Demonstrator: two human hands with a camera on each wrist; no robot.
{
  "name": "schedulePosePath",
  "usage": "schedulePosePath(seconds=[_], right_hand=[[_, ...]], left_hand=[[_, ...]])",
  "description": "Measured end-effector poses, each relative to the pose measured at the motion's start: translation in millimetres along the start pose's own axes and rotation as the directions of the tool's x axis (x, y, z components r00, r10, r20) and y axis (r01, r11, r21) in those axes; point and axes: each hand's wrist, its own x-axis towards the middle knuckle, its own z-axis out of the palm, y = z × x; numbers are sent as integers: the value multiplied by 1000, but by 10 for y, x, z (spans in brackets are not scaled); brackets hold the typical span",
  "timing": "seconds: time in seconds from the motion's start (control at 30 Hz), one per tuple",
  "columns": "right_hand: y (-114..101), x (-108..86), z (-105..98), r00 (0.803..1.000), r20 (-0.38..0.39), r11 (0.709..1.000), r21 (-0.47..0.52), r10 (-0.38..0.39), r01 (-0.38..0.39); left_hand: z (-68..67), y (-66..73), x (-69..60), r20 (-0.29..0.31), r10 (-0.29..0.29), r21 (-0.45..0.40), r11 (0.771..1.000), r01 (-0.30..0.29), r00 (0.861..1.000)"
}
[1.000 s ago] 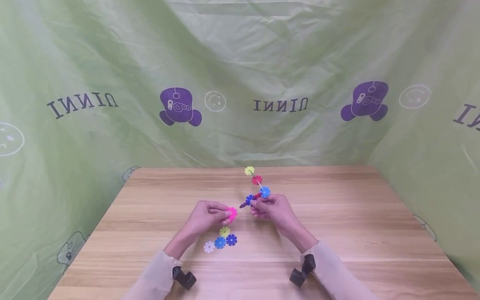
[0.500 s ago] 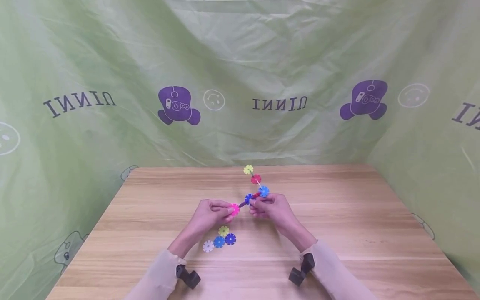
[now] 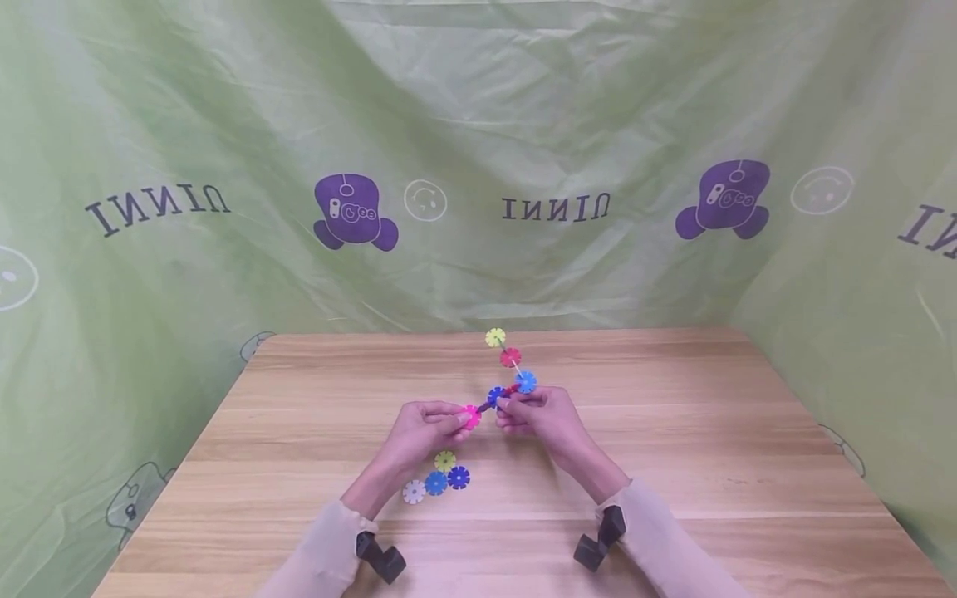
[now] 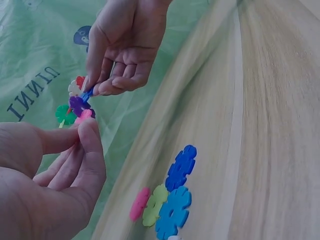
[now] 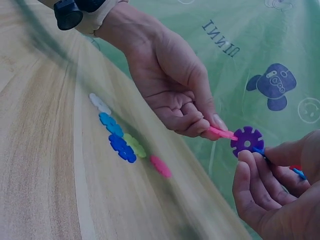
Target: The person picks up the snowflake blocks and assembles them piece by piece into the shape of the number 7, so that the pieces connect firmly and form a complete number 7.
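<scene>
My left hand (image 3: 422, 433) pinches a pink snowflake disc (image 3: 472, 418) between thumb and forefinger. The disc's edge meets a purple snowflake disc (image 5: 253, 135), which the head view shows almost edge-on. My right hand (image 3: 552, 422) pinches a dark blue disc (image 3: 494, 396) joined to the purple one. From there a chain of slotted discs runs up and away, with a red disc (image 3: 512, 389), a light blue disc (image 3: 527, 382), another red disc (image 3: 511, 357) and a yellow-green disc (image 3: 495, 337) at the far end. How deep the pink slot sits cannot be told.
Loose discs lie on the wooden table (image 3: 673, 465) below my left hand: yellow-green (image 3: 444, 461), light blue (image 3: 436, 483), dark blue (image 3: 458, 477) and white (image 3: 414, 492). Another pink disc (image 5: 160, 166) lies beside them in the wrist views. A green curtain (image 3: 478, 274) hangs around the table.
My left hand has moved right and slightly up, bringing the pink disc from apart to touching the purple disc. The right hand and its chain have hardly moved.
</scene>
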Motion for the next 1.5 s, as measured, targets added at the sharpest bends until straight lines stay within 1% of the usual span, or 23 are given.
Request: schedulePosePath(seconds=[0.1, 0.23, 0.3, 0.53, 0.67, 0.77, 0.9, 1.0, 1.1, 1.2, 1.33, 1.4, 1.5], right_hand=[[-1, 0, 18, 1000, -18, 1000, 2, -12, 12], [-7, 3, 46, 999, -36, 1000, 1, -24, 24], [-6, 6, 55, 999, -40, 1000, -3, -25, 25], [-4, 11, 54, 998, -55, 1000, -8, -19, 18], [-2, -1, 59, 998, -53, 999, -16, -30, 29], [-5, -17, 60, 999, -29, 999, -28, -46, 46], [-18, -20, 35, 999, -6, 998, -46, -53, 53], [-28, -15, 29, 999, -11, 999, -37, -37, 37], [-25, -19, 47, 1000, -15, 999, -29, -24, 23], [3, -29, 71, 999, 22, 998, -52, -33, 34], [25, -47, 98, 994, 84, 993, -93, -63, 71], [28, -54, 106, 993, 91, 992, -103, -69, 78], [29, -53, 111, 995, 82, 991, -109, -65, 74]], left_hand=[[25, 4, -15, -20, 9, -10, 1000, -9, 1000], [53, 8, -38, -49, 20, -1, 1000, -20, 999], [64, 6, -44, -62, 17, -2, 1000, -17, 998], [125, -5, -41, -69, 39, -58, 997, -43, 997], [156, -1, -48, -94, 47, -36, 998, -50, 995], [162, -9, -55, -106, 54, -10, 998, -55, 993], [157, -30, -44, -88, 56, -1, 998, -57, 995], [151, -45, -34, -74, 54, -5, 999, -54, 996], [150, -60, -35, -74, 52, -20, 998, -54, 996], [151, -80, -27, -63, 51, -30, 998, -53, 997], [173, -88, -20, -42, 58, -33, 998, -59, 997], [189, -81, -19, -35, 59, -42, 997, -60, 998], [211, -63, -17, -26, 65, -50, 997, -66, 998]])
